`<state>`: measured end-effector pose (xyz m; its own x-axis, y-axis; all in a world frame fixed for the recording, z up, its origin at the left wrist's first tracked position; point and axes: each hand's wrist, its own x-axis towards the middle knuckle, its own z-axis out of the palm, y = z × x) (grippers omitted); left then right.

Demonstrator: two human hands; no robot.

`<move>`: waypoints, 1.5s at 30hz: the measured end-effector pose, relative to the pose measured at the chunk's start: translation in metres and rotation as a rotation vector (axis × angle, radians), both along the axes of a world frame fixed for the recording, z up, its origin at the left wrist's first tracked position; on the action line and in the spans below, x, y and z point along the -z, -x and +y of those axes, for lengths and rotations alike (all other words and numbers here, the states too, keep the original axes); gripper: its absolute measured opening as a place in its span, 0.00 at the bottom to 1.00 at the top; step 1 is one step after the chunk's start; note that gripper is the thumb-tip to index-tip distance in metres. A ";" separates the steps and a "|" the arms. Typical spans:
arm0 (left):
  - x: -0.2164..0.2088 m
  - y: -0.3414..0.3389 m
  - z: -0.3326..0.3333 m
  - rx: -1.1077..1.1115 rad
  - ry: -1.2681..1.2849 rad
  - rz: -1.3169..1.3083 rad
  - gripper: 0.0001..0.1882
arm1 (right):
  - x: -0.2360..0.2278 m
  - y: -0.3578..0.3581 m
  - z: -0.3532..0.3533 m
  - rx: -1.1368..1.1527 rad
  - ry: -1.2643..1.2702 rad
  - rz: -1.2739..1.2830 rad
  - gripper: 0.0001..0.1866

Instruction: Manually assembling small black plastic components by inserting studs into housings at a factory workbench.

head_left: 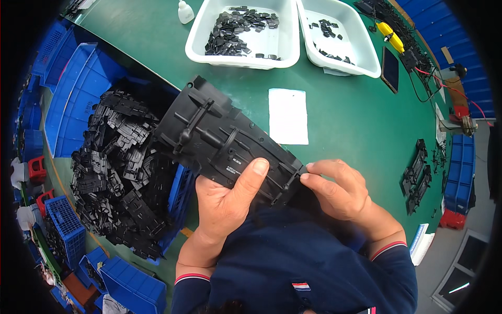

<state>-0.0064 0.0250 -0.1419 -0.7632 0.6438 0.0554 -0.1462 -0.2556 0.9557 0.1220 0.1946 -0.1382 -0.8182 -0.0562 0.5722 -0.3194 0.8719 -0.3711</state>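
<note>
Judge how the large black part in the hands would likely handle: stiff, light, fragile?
The black part is probably stiff: its wide end juts past the left hand without visible sag. It seems light for its size, with the right hand using only fingertips near one end. Its slim raised ribs might snap if knocked.

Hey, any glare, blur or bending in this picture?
In the head view, the rim falls to black and the green tabletop curves along its right edge; also in the head view, black plastic parts heaped in the blue plastic bin catch pale glints, the white rectangular sheet looks nearly featureless, and the black moulded plastic housing in the left hand looks fairly sharp.
</note>
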 end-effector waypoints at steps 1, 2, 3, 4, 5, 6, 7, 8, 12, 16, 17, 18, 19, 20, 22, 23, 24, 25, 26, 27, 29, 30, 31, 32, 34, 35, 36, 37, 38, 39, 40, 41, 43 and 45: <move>0.001 0.000 0.000 -0.001 -0.007 -0.001 0.15 | 0.001 0.001 0.000 -0.004 0.005 0.005 0.14; 0.002 0.000 0.000 -0.003 -0.014 -0.002 0.15 | 0.003 0.001 0.001 -0.008 0.011 0.011 0.14; 0.002 0.000 0.000 -0.011 -0.016 -0.021 0.15 | 0.004 0.002 0.001 -0.010 0.018 0.014 0.14; 0.003 0.000 0.001 -0.018 -0.022 -0.038 0.15 | 0.004 0.003 0.002 -0.011 0.023 0.018 0.14; 0.004 0.001 0.001 -0.024 -0.028 -0.055 0.15 | 0.005 0.004 0.002 -0.012 0.027 0.022 0.14; 0.006 0.001 0.001 -0.031 -0.017 -0.060 0.14 | 0.006 0.004 0.002 -0.016 0.042 -0.001 0.14; 0.010 0.003 0.002 -0.033 -0.016 -0.060 0.14 | 0.005 0.005 0.004 -0.015 0.047 -0.019 0.14; 0.013 0.004 0.003 -0.033 -0.015 -0.060 0.14 | 0.003 0.005 0.005 -0.013 0.052 -0.038 0.14; 0.023 0.011 0.003 -0.020 0.024 -0.143 0.13 | -0.016 0.010 0.021 0.087 0.241 -0.157 0.15; 0.027 0.011 0.009 -0.042 0.018 -0.233 0.05 | -0.039 0.047 0.079 0.374 0.194 -0.077 0.09; 0.029 0.011 0.010 -0.030 0.041 -0.246 0.05 | -0.041 0.060 0.096 0.452 0.212 -0.106 0.08; 0.030 0.009 0.011 -0.009 0.060 -0.258 0.06 | -0.038 0.072 0.118 0.511 0.265 -0.177 0.08; 0.031 0.008 0.012 0.001 0.083 -0.270 0.06 | -0.039 0.086 0.133 0.575 0.237 -0.258 0.10; 0.032 0.008 0.012 0.033 0.085 -0.295 0.07 | -0.036 0.099 0.148 0.579 0.212 -0.302 0.11; 0.034 0.008 0.011 0.053 0.098 -0.304 0.07 | -0.027 0.125 0.171 0.605 0.275 -0.504 0.12; 0.034 0.007 0.011 0.059 0.106 -0.311 0.07 | -0.026 0.134 0.177 0.602 0.309 -0.615 0.13; 0.033 0.007 0.010 0.065 0.100 -0.320 0.06 | -0.026 0.140 0.179 0.639 0.280 -0.686 0.12; 0.033 0.006 0.010 0.054 0.101 -0.309 0.06 | -0.025 0.148 0.176 0.672 0.253 -0.761 0.11; 0.034 0.006 0.010 0.046 0.101 -0.297 0.06 | -0.025 0.153 0.174 0.706 0.225 -0.836 0.10; 0.035 0.006 0.010 0.039 0.102 -0.286 0.06 | -0.024 0.156 0.176 0.707 0.236 -0.839 0.10; 0.038 0.007 0.009 0.035 0.109 -0.287 0.05 | -0.018 0.158 0.179 0.712 0.267 -0.854 0.09; 0.037 0.008 0.009 0.035 0.113 -0.281 0.05 | -0.020 0.156 0.180 0.725 0.313 -0.856 0.08; 0.037 0.009 0.010 0.038 0.116 -0.274 0.05 | -0.022 0.152 0.181 0.726 0.390 -0.800 0.09; 0.036 0.009 0.011 0.038 0.116 -0.285 0.05 | -0.024 0.147 0.181 0.727 0.466 -0.742 0.09; 0.035 0.010 0.014 0.043 0.113 -0.306 0.05 | -0.026 0.133 0.181 0.702 0.641 -0.635 0.11; 0.034 0.010 0.016 0.045 0.102 -0.309 0.05 | -0.028 0.124 0.181 0.675 0.739 -0.584 0.12; 0.034 0.010 0.018 0.048 0.091 -0.312 0.06 | -0.029 0.115 0.179 0.646 0.836 -0.531 0.13; 0.034 0.009 0.019 0.046 0.082 -0.315 0.06 | -0.030 0.107 0.174 0.596 0.910 -0.479 0.13; 0.033 0.008 0.020 0.051 0.080 -0.305 0.06 | -0.032 0.098 0.165 0.545 0.984 -0.428 0.13; 0.033 0.008 0.021 0.055 0.079 -0.295 0.06 | -0.035 0.090 0.158 0.492 1.057 -0.376 0.12; 0.032 0.006 0.021 0.060 0.082 -0.287 0.06 | -0.037 0.080 0.152 0.457 1.094 -0.380 0.12; 0.032 0.005 0.022 0.063 0.084 -0.290 0.07 | -0.038 0.071 0.148 0.432 1.127 -0.382 0.12; 0.031 0.003 0.021 0.061 0.096 -0.302 0.07 | -0.036 0.057 0.137 0.377 1.199 -0.396 0.11; 0.029 0.002 0.022 0.066 0.105 -0.275 0.07 | -0.034 0.043 0.128 0.335 1.170 -0.423 0.09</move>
